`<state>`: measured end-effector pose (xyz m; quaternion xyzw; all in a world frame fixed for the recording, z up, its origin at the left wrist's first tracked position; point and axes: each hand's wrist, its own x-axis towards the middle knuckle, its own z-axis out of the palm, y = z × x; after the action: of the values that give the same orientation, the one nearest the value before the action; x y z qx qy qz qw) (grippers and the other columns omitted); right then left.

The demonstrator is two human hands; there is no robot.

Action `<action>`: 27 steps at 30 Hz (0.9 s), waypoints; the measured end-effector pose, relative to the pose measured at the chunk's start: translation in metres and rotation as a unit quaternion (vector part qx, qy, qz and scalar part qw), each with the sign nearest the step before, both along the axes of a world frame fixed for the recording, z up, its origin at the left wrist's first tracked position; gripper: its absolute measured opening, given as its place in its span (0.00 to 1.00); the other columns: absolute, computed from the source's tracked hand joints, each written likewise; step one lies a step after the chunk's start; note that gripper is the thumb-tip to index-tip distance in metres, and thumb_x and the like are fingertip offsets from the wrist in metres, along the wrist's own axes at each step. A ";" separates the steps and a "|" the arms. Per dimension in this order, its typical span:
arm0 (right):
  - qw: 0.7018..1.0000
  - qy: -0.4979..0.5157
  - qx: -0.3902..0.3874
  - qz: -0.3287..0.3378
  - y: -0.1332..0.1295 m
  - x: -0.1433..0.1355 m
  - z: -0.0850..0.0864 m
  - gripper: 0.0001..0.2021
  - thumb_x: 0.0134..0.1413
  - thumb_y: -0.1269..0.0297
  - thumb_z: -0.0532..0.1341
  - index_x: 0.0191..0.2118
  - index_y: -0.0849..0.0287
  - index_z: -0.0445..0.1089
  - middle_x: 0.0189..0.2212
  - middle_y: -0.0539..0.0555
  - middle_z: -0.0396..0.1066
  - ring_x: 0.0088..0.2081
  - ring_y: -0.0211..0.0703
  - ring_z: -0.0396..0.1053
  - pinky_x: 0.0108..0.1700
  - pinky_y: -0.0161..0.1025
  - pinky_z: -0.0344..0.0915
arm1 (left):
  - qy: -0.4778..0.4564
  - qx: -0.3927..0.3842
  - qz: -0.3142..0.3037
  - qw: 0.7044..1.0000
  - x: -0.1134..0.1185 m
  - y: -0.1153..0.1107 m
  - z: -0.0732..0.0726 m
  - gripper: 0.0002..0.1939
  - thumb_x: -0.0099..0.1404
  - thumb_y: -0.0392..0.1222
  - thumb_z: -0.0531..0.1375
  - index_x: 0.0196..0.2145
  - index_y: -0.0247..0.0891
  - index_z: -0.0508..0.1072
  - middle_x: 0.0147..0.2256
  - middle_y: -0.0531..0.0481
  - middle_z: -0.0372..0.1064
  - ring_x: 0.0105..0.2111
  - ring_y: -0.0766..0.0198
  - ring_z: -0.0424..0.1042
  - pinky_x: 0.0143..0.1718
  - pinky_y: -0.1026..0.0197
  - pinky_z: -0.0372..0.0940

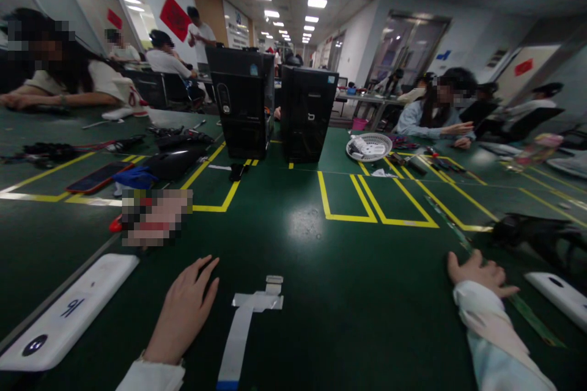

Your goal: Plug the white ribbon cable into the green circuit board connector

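My left hand [187,308] rests on the green table with its fingers stretched out and nothing in them. Just to its right lies a flat white ribbon cable [237,342] with a connector at its far end and a blue tip at the near end. On the right, my right hand [480,275] lies with fingers spread across a long, thin green circuit board strip [534,317]. The strip shows on both sides of the hand; whether the fingers press on it is hidden.
White casings lie on the left [76,311] and far right [562,296]. Two black computer towers [308,113] stand ahead. A white basket [369,146], yellow tape outlines, a phone [98,177] and dark cables [50,151] are farther back. Other people sit around.
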<state>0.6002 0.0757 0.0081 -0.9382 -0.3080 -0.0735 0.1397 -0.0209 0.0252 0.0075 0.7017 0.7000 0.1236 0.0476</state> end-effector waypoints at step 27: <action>0.968 -0.048 -0.081 0.234 -0.084 0.006 -0.022 0.41 0.52 0.42 0.38 0.59 0.71 0.59 0.56 0.69 0.61 0.56 0.64 0.60 0.58 0.54 0.57 | 0.000 0.016 -0.001 1.000 0.000 0.001 -0.001 0.30 0.65 0.53 0.44 0.58 0.34 0.65 0.58 0.37 0.60 0.57 0.47 0.60 0.55 0.42 0.59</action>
<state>0.6067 -0.0083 -0.0142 -0.8433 -0.5306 -0.0588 0.0614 -0.0204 0.0259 0.0064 0.7035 0.6969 0.1345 0.0361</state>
